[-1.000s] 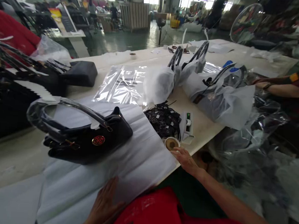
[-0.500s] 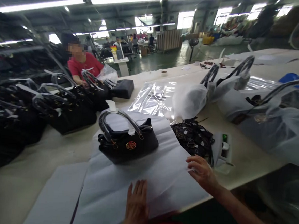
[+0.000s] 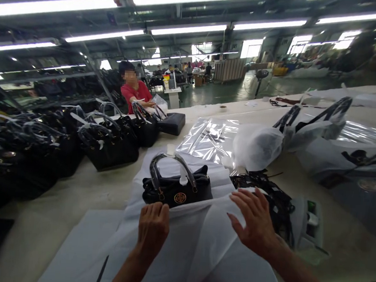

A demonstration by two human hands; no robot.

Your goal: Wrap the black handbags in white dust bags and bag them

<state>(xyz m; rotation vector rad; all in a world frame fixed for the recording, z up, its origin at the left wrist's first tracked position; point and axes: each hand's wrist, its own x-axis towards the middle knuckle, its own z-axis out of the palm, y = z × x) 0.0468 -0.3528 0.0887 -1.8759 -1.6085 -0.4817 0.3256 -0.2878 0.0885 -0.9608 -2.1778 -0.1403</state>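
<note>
A black handbag (image 3: 192, 196) stands upright on a white wrapping sheet (image 3: 174, 247), its round gold emblem facing me and its two handles wrapped in clear film. My left hand (image 3: 153, 226) is closed on the near edge of the sheet, just in front of the bag's lower left corner. That edge is lifted and runs across the bag's lower front. On the right, my right hand (image 3: 253, 220) is open, fingers spread and thumb apart, over the sheet's raised edge. Whether its fingertips touch the sheet I cannot tell.
Several black handbags (image 3: 110, 152) crowd the left side. Behind lie clear plastic bags (image 3: 207, 138) and a white-wrapped bundle (image 3: 256, 146). Dark straps or tags (image 3: 274, 194) and a white tray (image 3: 312, 227) lie right. A co-worker in red (image 3: 136, 92) stands across the table by a black bag (image 3: 173, 123).
My left hand has gone from lying flat on the sheet to gripping its near edge, which is now raised against the bag. My right hand has spread its fingers and moved nearer the bag.
</note>
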